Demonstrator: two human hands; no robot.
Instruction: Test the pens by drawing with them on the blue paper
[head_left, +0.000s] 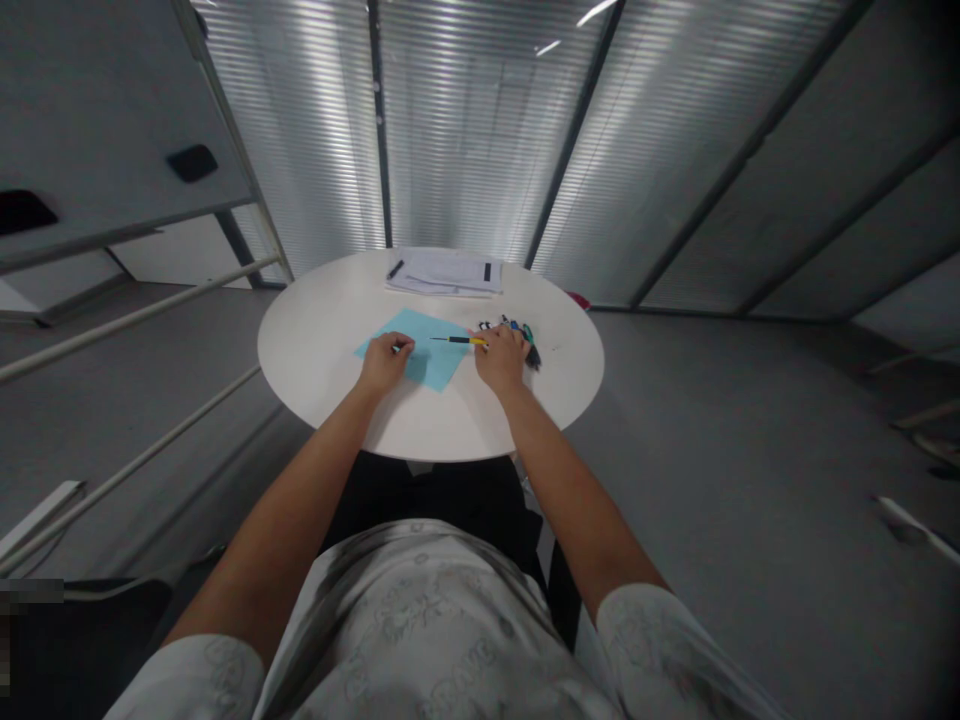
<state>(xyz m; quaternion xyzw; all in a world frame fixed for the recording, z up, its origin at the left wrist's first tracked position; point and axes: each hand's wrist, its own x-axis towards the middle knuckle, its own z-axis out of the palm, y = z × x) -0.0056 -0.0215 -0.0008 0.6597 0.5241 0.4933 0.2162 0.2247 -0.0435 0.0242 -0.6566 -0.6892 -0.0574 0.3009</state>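
On the round white table lies a light blue sheet (pixel 439 375), turned at an angle. My right hand (pixel 504 358) is closed around a screwdriver (pixel 459 340) with a yellow and black handle; its thin shaft points left over the sheet. My left hand (pixel 385 362) rests at the sheet's left side with its fingers curled together. A tiny dark thing shows at those fingertips, too small to name. Close behind and beside my right hand is a cluster of small black, blue, green and white pieces (pixel 531 340), partly hidden by the hand.
A stack of papers (pixel 450 272) lies at the far edge of the white table (pixel 315 330), with a dark pen (pixel 395 269) on its left end. Beyond stand glass panels with blinds (pixel 465 130). White metal rails (pixel 150 310) run along the left.
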